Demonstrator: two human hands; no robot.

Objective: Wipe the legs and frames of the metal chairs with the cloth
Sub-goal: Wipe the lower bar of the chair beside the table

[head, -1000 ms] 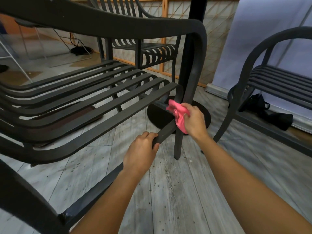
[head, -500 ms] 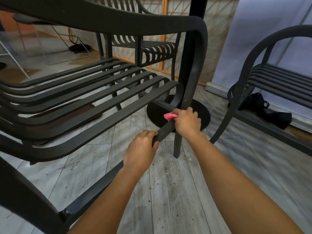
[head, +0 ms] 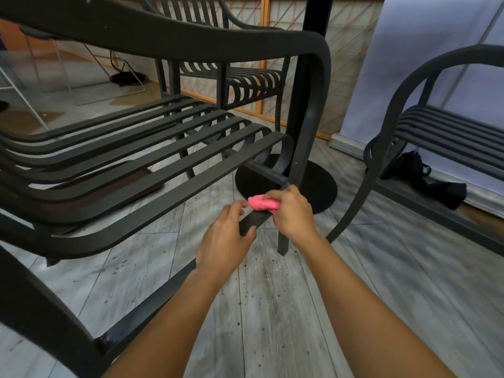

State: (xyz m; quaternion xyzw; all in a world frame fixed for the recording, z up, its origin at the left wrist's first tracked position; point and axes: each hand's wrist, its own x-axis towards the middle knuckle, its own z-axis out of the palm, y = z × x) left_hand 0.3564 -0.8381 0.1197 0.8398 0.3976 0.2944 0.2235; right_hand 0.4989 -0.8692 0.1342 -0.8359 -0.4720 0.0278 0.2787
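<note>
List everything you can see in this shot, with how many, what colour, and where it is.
metal chairs: three, dark grey; one close at left, one behind it, one at right.
lower side bar: one, dark grey, on the near chair, running to its front leg.
cloth: one, pink, bunched on that bar.
round base: one, black, on the floor under a black post.
bag: one, black, under the right chair.
floor: grey planks.
left hand: one, grips the bar.
right hand: one, holds the cloth against the bar.
</note>
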